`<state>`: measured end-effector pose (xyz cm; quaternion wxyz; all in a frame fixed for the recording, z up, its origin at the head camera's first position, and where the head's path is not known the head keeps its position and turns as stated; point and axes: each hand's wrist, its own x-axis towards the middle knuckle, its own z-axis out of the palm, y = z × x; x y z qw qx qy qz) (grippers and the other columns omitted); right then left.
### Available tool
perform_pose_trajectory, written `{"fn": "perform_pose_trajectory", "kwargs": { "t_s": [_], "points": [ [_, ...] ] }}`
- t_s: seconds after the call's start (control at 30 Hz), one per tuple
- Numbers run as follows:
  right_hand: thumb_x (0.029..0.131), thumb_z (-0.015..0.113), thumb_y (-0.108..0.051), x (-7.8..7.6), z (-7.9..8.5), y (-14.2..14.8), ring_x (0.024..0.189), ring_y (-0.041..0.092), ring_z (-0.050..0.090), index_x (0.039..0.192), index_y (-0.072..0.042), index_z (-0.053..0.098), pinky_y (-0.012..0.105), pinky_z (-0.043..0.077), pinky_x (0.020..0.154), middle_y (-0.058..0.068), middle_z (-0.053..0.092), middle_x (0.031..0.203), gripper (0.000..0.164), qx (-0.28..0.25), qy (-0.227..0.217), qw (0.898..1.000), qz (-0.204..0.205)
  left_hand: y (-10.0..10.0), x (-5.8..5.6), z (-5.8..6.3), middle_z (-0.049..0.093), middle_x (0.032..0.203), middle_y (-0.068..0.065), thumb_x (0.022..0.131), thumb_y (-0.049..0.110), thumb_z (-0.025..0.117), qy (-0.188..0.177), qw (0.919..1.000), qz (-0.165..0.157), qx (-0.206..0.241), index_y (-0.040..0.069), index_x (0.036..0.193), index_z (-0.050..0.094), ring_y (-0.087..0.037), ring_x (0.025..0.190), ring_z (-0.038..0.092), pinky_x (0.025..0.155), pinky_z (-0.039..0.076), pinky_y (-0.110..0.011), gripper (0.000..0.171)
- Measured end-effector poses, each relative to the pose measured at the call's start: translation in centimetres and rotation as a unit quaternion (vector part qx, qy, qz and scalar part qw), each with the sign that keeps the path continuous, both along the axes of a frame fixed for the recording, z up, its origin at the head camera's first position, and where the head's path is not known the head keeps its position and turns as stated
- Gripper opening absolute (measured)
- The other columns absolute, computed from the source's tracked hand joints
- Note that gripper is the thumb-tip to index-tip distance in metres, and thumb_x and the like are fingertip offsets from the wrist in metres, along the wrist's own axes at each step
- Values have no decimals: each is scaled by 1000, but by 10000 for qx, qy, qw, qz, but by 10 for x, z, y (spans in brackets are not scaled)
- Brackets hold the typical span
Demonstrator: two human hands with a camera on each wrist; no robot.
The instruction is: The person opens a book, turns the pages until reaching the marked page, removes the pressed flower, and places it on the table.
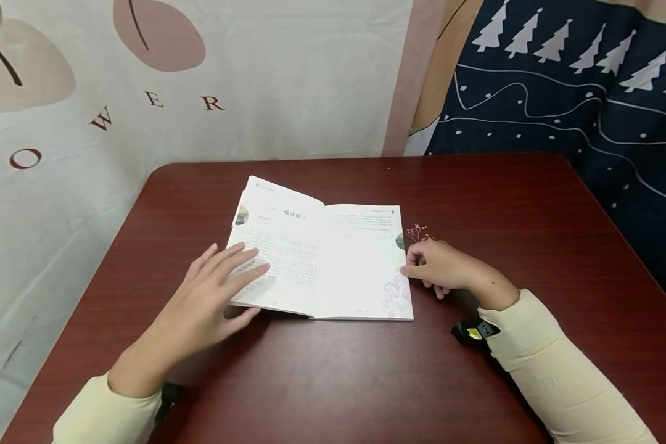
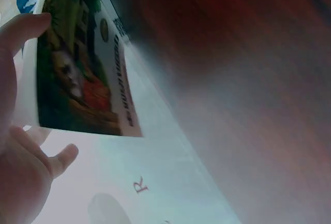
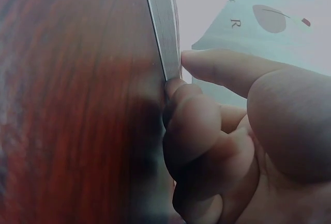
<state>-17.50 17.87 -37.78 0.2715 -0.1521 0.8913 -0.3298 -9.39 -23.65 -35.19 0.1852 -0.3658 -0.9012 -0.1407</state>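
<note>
An open book (image 1: 361, 271) with printed pages lies on the dark red table. Its left half is tilted up off the tabletop, and a dark pictured cover (image 2: 77, 79) shows in the left wrist view. Over the left page spreads my left hand (image 1: 211, 293), fingers extended, thumb by the lower edge of the book. At the right edge, my right hand (image 1: 441, 265) pinches the book: the thumb (image 3: 222, 69) is on the page side and the curled fingers are against the edge near the table. The page block (image 3: 163, 22) shows edge-on in the right wrist view.
The reddish-brown table (image 1: 333, 376) has rounded far corners. A small pink sprig shape (image 1: 417, 233) shows just beyond my right hand. Behind the table hang a pale cloth (image 1: 288, 80) with leaves and letters and a navy cloth (image 1: 538, 92) with white trees.
</note>
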Motion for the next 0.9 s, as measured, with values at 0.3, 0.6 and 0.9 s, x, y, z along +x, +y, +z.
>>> {"fn": "perform_pose_trajectory", "kwargs": {
  "t_s": [0.3,0.6,0.9],
  "points": [
    [97,63,-24,1,0,0,35,14,55,84,-8,58,35,50,40,6,56,58,21,-14,13,10000,11,-10,1,-4,29,162,-19,75,60,80,-928,9864,927,995,11,160,22,-39,148,31,124,23,-33,114],
    [97,63,-25,0,0,-1,36,14,55,84,-9,58,35,51,40,6,56,59,21,41,86,9999,46,-10,2,-3,28,163,-18,67,25,94,-2263,9545,1450,1290,24,162,-6,-37,146,35,115,28,-19,138],
    [97,63,-25,1,0,-1,37,15,56,84,-9,59,34,51,41,6,56,60,21,52,69,10000,29,-3,3,7,13,168,-3,76,26,88,-2547,9458,1183,1630,33,161,-1,-29,152,24,107,14,1,123]
  ]
}}
